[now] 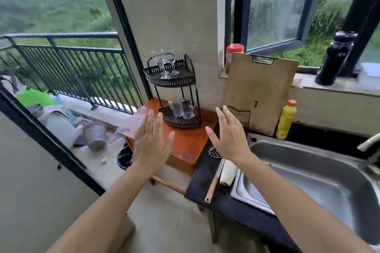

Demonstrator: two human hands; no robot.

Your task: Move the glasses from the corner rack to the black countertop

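Left hand [151, 146] and right hand [230, 139] both spread flat, empty, short of two-tier black wire corner rack [174, 90]. Clear stemmed glasses [165, 63] on top tier, clear tumblers [183, 108] below. Risk: crowded stems, likely knocked by hasty reach; narrow black countertop [205, 187] cluttered.

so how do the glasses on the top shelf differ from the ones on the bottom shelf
The top-shelf glasses are stemmed with wide bowls; the bottom-shelf glasses are straight stemless tumblers. The top ones stand beside the rack's handle loops, the bottom ones under the upper tray. Both sets are clear glass, upright.
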